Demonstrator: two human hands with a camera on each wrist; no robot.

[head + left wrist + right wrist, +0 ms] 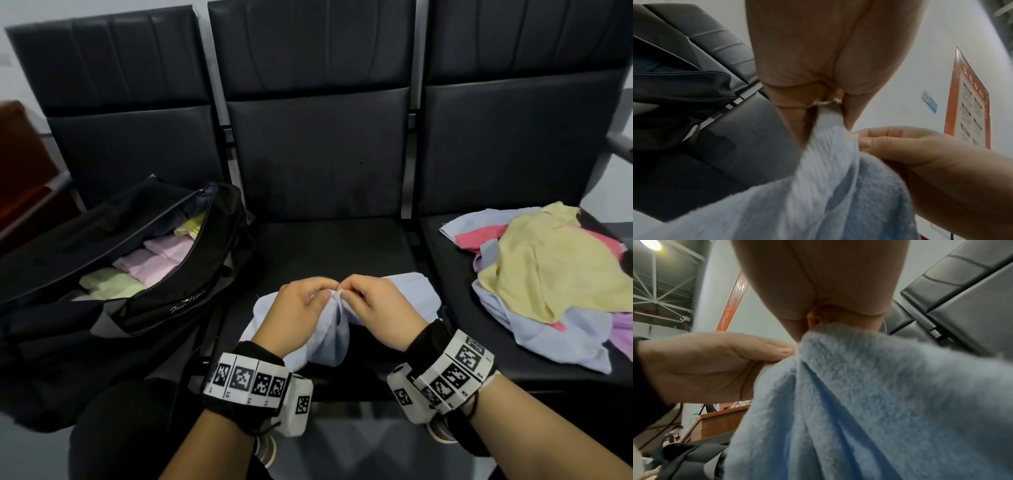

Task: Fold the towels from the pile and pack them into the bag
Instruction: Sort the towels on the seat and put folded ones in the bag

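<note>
A light blue towel [330, 329] hangs bunched over the front of the middle seat. My left hand [301, 301] and right hand [375, 301] pinch its top edge side by side, knuckles almost touching. In the left wrist view my left hand [830, 107] pinches the light blue towel [818, 186], with the right hand [890, 142] beside it. In the right wrist view my right hand [813, 327] grips the fluffy towel [869, 394], and the left hand [715, 363] holds its edge. A black bag [144, 260] lies unzipped on the left seat with folded pastel towels inside. The pile [555, 274] of mixed towels lies on the right seat.
Three black padded seats [318, 164] stand in a row with metal bars between them. A dark wooden piece [20, 164] stands at far left. My dark-clothed knee [113, 428] is below the bag. An orange poster [968, 104] hangs on the wall.
</note>
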